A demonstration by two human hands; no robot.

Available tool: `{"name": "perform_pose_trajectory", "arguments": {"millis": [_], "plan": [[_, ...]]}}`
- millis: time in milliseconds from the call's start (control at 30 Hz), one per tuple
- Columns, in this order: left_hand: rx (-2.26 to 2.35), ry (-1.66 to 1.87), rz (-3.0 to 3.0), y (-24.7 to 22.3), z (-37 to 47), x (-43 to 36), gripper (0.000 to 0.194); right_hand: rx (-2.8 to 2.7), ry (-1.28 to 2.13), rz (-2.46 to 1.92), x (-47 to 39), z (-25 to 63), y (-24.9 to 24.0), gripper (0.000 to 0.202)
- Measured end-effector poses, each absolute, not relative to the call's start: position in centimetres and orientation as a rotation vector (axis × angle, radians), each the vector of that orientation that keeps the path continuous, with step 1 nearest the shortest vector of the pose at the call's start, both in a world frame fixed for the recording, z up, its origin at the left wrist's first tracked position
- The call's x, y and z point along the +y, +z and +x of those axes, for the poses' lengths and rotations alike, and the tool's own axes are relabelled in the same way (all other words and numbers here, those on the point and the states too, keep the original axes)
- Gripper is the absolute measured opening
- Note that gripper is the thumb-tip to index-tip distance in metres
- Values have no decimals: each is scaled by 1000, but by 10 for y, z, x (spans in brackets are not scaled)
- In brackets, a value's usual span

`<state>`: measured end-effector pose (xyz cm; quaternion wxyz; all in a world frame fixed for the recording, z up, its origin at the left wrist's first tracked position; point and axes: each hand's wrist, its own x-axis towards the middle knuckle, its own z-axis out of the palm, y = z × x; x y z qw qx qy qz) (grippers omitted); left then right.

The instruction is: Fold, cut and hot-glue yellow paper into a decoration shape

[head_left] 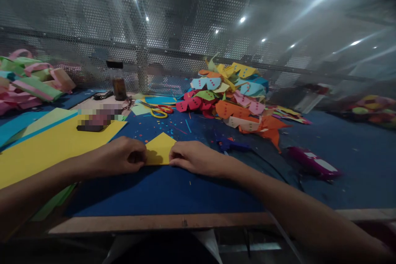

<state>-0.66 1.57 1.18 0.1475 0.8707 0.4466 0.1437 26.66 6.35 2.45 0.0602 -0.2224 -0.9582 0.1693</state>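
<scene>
A piece of yellow paper (160, 151) lies on the blue table mat between my hands, its top edges meeting in a point and its lower edge running straight toward me. My left hand (131, 154) is closed on the left end of this paper, the fingers curled. On the opposite end, my right hand (188, 156) grips the paper with thumb and fingers pressed together. Just beyond the paper are scissors with yellow handles (159, 113) and another pair with red handles (167, 109), amid scattered paper bits.
Cut paper shapes with dots (232, 99) form a heap behind my right hand. A blue glue gun (233, 145) and a purple case (314, 163) lie to the right. Yellow sheets (52, 144), a blurred phone (99, 119) and a lidded bottle (118, 82) are at left.
</scene>
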Motion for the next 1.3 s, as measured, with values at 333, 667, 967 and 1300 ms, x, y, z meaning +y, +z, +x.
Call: {"name": "perform_pose_trajectory", "arguments": {"millis": [333,667,967,1300], "plan": [[1272,278,2455,19,-11,17,20,-2926,642,-724,68,274,36,8],[1237,271,2452,19,-19,20,17,-2944,709,-732,77,282,36,10],[1233,269,2442,20,-20,20,16,-2940,679,-760,81,281,31,10],[1272,160,2412,25,-28,21,22,-2932,716,-809,78,281,37,14]]}}
